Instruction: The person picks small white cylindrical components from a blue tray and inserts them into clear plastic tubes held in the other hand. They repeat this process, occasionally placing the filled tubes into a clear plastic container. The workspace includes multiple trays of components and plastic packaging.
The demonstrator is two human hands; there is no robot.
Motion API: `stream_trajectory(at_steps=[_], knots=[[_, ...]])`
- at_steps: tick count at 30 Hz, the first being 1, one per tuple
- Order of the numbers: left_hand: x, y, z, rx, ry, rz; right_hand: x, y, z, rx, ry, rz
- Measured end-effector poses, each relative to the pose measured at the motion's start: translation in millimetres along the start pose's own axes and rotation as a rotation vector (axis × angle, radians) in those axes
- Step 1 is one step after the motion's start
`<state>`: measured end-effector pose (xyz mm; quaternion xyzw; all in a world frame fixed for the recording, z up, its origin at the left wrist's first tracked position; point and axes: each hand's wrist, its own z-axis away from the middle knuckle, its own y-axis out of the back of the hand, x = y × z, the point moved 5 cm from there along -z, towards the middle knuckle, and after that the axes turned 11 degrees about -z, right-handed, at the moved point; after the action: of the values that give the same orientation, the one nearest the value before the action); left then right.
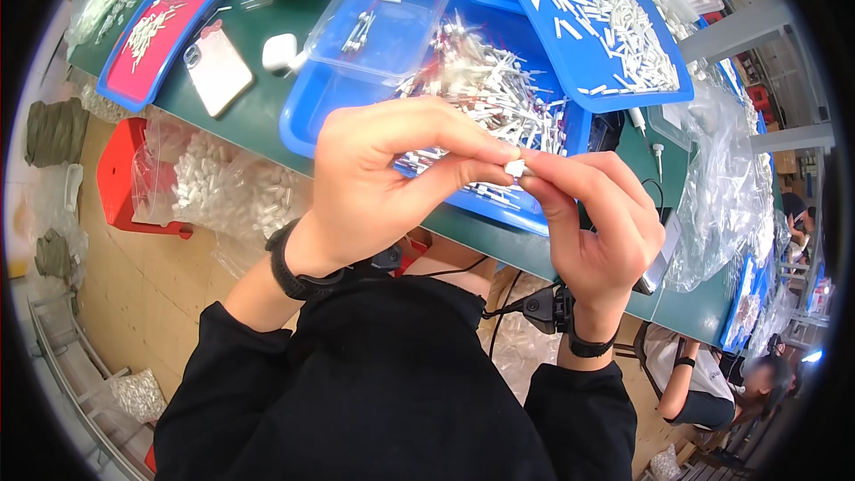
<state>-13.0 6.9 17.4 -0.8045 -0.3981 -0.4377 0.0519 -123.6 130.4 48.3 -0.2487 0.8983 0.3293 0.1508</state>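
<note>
Grip closed: left hand (pixel 365 174) and right hand (pixel 610 224) pinch white piece (pixel 515 168).

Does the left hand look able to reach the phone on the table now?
Probably yes: the phone lies uncovered on the table and the way looks free. But the left hand is pinching a white piece, which it may need to release first.

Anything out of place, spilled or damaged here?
Mildly odd: a phone and a small white case, personal-looking things, lie on the green work table right of the red-lined tray. The upper-right blue tray overlaps the larger blue tray, askew. No damage stands out.
</note>
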Motion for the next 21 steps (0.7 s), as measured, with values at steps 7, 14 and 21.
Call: stream_trajectory(at_steps=[7, 14, 21], knots=[[-29, -16, 12, -0.216, 0.465, 0.824, 5, -1, 5, 0.054, -0.092, -0.077], [-50, -21, 20, -0.392, 0.427, 0.996, 5, -7, 3, -0.034, -0.097, -0.153], [-57, -10, 15, -0.375, 0.598, 0.918, 19, -17, -5, -0.077, -0.126, -0.107]])
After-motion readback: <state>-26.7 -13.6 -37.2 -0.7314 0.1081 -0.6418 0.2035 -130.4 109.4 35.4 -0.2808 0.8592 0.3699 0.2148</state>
